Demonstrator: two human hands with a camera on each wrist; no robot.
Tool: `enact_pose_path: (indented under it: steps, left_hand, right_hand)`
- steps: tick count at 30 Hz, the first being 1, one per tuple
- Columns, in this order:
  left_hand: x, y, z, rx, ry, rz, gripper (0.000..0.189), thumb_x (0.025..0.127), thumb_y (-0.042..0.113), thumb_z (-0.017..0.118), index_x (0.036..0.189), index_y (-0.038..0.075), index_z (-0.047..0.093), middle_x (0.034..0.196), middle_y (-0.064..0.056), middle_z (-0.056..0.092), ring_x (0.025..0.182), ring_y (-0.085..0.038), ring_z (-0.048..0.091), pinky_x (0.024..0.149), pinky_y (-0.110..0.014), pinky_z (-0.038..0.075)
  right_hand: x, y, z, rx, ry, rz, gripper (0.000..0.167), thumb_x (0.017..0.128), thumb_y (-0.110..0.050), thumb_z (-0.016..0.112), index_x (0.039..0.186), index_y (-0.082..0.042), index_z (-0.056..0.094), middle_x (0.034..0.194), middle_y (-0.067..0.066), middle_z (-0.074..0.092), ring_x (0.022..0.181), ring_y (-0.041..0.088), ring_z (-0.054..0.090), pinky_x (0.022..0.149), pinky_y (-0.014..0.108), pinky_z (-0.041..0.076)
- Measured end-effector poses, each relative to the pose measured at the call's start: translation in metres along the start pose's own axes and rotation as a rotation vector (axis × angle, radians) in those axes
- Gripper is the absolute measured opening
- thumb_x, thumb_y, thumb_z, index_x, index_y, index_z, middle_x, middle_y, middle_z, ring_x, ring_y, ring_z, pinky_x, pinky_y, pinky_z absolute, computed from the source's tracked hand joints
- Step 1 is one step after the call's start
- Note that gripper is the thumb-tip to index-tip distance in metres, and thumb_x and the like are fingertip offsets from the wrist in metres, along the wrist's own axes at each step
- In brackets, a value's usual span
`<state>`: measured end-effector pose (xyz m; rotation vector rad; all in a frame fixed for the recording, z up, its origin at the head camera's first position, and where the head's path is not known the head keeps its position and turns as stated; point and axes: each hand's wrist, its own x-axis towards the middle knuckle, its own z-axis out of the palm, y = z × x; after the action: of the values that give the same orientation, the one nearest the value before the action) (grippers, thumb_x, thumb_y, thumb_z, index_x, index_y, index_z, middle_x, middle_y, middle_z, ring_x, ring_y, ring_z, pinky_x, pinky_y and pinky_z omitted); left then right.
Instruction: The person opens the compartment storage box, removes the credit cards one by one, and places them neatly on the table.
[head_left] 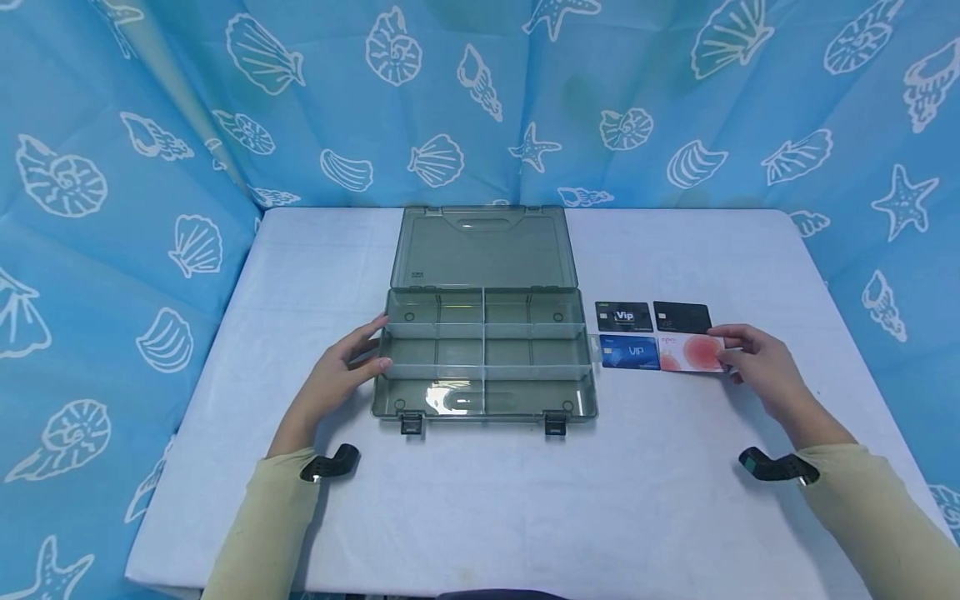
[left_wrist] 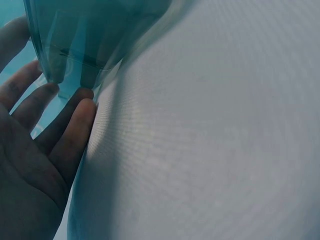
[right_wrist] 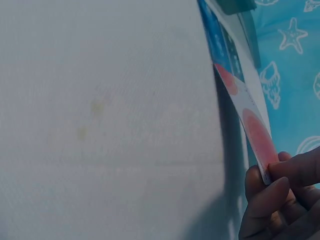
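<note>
My right hand [head_left: 765, 367] pinches the right end of a white card with pink circles [head_left: 692, 352]. In the right wrist view that pink card [right_wrist: 257, 132] is tilted, its held end raised off the cloth. Beside it lie a blue VIP card [head_left: 630, 352], a black Vip card [head_left: 624, 317] and a plain black card [head_left: 681, 317]. My left hand [head_left: 337, 371] touches the left side of a grey see-through compartment box [head_left: 483, 398], whose lid is folded back. In the left wrist view the left fingers [left_wrist: 75, 130] are spread and fairly straight against the box wall.
White cloth covers the table [head_left: 480, 500]. Blue shell-print curtains [head_left: 480, 108] hang behind and at the sides. Two dark latches [head_left: 411, 423] stick out from the box's front edge. A small clear tab [head_left: 595, 347] juts from its right side, near the blue card.
</note>
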<state>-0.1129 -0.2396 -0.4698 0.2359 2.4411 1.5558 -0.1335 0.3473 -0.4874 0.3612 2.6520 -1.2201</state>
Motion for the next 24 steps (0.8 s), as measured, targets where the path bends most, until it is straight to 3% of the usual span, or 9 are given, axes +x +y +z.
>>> enact_pose_path:
  steps: [7, 10, 17, 24]
  left_hand:
    - [0.0, 0.001, 0.0, 0.005, 0.0, -0.004, 0.067, 0.1, 0.012, 0.065, 0.16, 0.012, 0.035, 0.166, -0.014, 0.026, 0.145, -0.046, 0.035, 0.115, -0.06, 0.035]
    - [0.0, 0.001, 0.0, 0.004, 0.003, -0.002, 0.066, 0.1, 0.011, 0.065, 0.16, 0.012, 0.035, 0.166, -0.014, 0.026, 0.145, -0.046, 0.035, 0.115, -0.059, 0.035]
    - [-0.001, 0.003, 0.0, 0.01, 0.006, -0.007, 0.067, 0.101, 0.012, 0.065, 0.16, 0.012, 0.034, 0.166, -0.014, 0.026, 0.145, -0.046, 0.034, 0.115, -0.059, 0.035]
    - [-0.001, 0.003, 0.001, 0.017, 0.004, -0.012, 0.067, 0.101, 0.013, 0.065, 0.16, 0.012, 0.034, 0.166, -0.015, 0.026, 0.145, -0.047, 0.034, 0.115, -0.061, 0.035]
  right_hand:
    - [0.003, 0.004, 0.001, -0.108, 0.008, -0.041, 0.041, 0.107, -0.02, 0.051, 0.142, 0.0, 0.051, 0.129, 0.027, 0.049, 0.098, 0.033, 0.051, 0.064, 0.018, 0.049]
    - [0.003, 0.002, 0.002, -0.163, 0.013, -0.053, 0.045, 0.106, -0.026, 0.054, 0.142, 0.0, 0.051, 0.132, 0.03, 0.048, 0.102, 0.038, 0.052, 0.07, 0.025, 0.05]
    - [0.002, 0.0, 0.009, -0.242, 0.058, -0.064, 0.047, 0.103, -0.025, 0.06, 0.142, 0.001, 0.051, 0.136, 0.033, 0.047, 0.111, 0.047, 0.05, 0.088, 0.057, 0.053]
    - [0.001, 0.002, 0.016, -0.292, 0.117, -0.094, 0.044, 0.1, -0.017, 0.064, 0.138, 0.003, 0.055, 0.137, 0.034, 0.043, 0.109, 0.047, 0.05, 0.087, 0.057, 0.055]
